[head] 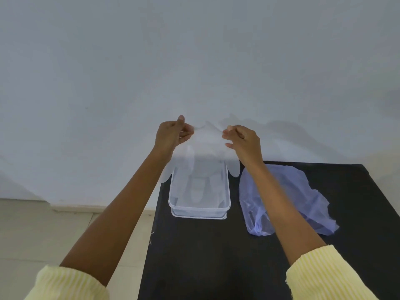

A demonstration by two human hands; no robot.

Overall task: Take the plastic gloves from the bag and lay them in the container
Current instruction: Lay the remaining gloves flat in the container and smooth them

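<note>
A thin clear plastic glove (205, 146) hangs spread out in the air above the far end of a clear rectangular container (225, 210). My left hand (171, 135) pinches its left top corner and my right hand (243, 140) pinches its right top corner. The glove's fingers point down, over and past the container's far rim. More clear gloves seem to lie inside the container, hard to tell apart. A crumpled pale blue plastic bag (287, 200) lies on the black table (216, 256) to the right of the container.
The black table's left edge runs just left of the container, with beige floor tiles (43, 230) beyond it. A plain white wall (194, 61) rises right behind the table. My yellow sleeves are pushed up at the bottom of the view.
</note>
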